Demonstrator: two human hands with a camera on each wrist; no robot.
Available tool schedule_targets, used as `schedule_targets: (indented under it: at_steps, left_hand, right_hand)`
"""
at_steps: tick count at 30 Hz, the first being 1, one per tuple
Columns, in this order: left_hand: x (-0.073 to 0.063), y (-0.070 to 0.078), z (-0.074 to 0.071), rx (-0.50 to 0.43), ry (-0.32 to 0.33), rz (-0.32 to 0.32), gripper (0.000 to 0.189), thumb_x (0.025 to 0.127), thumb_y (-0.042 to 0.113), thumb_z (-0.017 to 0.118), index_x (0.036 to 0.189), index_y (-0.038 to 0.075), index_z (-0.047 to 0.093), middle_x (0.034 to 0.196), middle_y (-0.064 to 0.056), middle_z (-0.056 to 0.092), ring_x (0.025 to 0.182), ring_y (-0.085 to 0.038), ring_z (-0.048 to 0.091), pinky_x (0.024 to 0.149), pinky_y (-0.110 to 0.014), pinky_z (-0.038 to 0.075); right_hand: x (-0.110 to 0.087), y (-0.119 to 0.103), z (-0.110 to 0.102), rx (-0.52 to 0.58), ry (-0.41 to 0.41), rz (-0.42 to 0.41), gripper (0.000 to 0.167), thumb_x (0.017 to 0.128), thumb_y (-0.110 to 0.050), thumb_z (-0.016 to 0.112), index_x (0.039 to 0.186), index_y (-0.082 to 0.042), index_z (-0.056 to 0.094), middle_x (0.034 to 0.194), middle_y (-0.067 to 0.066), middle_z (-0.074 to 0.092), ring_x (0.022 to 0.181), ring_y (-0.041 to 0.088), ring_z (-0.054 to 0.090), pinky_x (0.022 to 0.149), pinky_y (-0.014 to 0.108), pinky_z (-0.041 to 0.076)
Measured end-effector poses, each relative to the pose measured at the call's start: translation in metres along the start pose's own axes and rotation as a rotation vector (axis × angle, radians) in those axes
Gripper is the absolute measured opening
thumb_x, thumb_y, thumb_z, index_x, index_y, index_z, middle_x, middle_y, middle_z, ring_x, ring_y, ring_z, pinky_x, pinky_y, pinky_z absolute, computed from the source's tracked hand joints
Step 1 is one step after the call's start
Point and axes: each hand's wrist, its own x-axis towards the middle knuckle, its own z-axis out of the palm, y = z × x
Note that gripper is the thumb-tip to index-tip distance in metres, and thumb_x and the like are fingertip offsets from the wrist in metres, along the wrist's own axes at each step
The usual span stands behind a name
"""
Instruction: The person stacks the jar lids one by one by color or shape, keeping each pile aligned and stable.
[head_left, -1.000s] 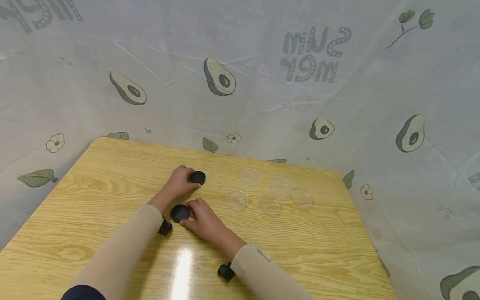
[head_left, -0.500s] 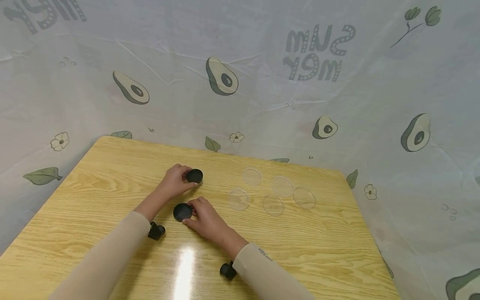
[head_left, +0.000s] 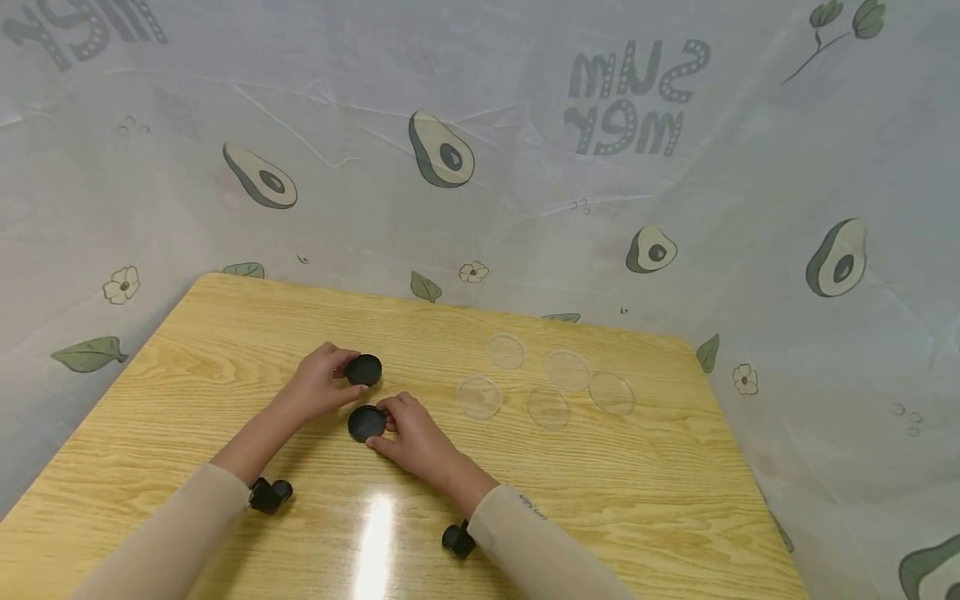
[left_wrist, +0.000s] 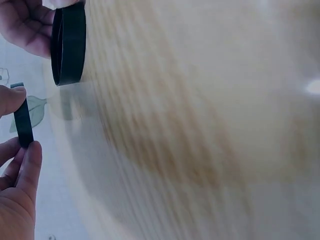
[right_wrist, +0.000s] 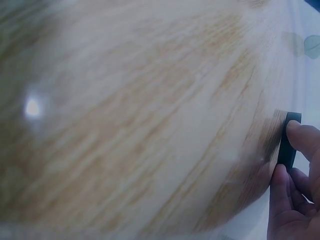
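My left hand [head_left: 322, 383] pinches a shallow round black lid-like piece [head_left: 364, 371] by its edge, between thumb and fingers. Just nearer to me, my right hand [head_left: 412, 437] grips a similar black round piece [head_left: 367, 424] at its right side. Seen edge-on in the left wrist view, the left hand's piece [left_wrist: 23, 120] looks thin, while the right hand's piece [left_wrist: 74, 45] shows a raised rim and a hollow face. In the right wrist view the right hand's piece [right_wrist: 289, 142] sits between thumb and fingertips.
Several clear round discs [head_left: 548, 408] lie flat on the wooden table [head_left: 637, 500], right of the hands. Behind the table hangs a pale cloth [head_left: 525, 233] printed with avocados. A black camera mount [head_left: 270, 496] is strapped at the left wrist, another [head_left: 457, 542] at the right.
My left hand has drawn its black piece left and toward me, closer to the other piece. The right hand and its piece have stayed nearly in place.
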Motion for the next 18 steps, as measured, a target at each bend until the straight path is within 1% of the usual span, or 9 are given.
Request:
schedule_targets:
  at_steps: [5, 9, 13, 18]
  left_hand:
    - [-0.016, 0.0, -0.004, -0.015, -0.012, 0.017, 0.053, 0.087, 0.009, 0.084, 0.131, -0.014, 0.063, 0.109, -0.023, 0.06, 0.099, -0.038, 0.068, 0.09, -0.05, 0.06]
    - [-0.027, 0.003, -0.005, -0.017, -0.033, 0.034, 0.052, 0.087, 0.008, 0.085, 0.13, -0.012, 0.064, 0.107, -0.02, 0.06, 0.099, -0.037, 0.07, 0.088, -0.048, 0.061]
    - [-0.035, 0.006, -0.004, -0.03, -0.061, 0.053, 0.05, 0.086, 0.008, 0.085, 0.128, -0.011, 0.065, 0.105, -0.016, 0.061, 0.098, -0.034, 0.07, 0.087, -0.045, 0.061]
    - [-0.042, 0.008, 0.0, -0.028, -0.068, 0.073, 0.049, 0.085, 0.008, 0.087, 0.126, -0.009, 0.067, 0.105, -0.014, 0.062, 0.096, -0.03, 0.069, 0.084, -0.043, 0.061]
  right_hand:
    - [0.0, 0.001, 0.001, -0.002, -0.002, 0.001, 0.048, 0.097, -0.025, 0.077, 0.137, -0.003, 0.062, 0.121, 0.007, 0.06, 0.1, 0.006, 0.059, 0.091, 0.017, 0.051]
    - [0.0, 0.002, 0.001, 0.008, -0.004, 0.001, 0.049, 0.097, -0.025, 0.077, 0.137, -0.003, 0.061, 0.122, 0.007, 0.059, 0.102, 0.007, 0.06, 0.092, 0.017, 0.051]
    - [-0.001, 0.003, 0.002, 0.018, 0.0, 0.005, 0.05, 0.097, -0.025, 0.078, 0.138, -0.002, 0.061, 0.122, 0.007, 0.059, 0.104, 0.007, 0.061, 0.093, 0.017, 0.052]
    - [-0.001, 0.004, 0.003, 0.017, 0.012, 0.007, 0.052, 0.097, -0.025, 0.078, 0.139, -0.002, 0.06, 0.123, 0.007, 0.06, 0.104, 0.007, 0.061, 0.093, 0.017, 0.052]
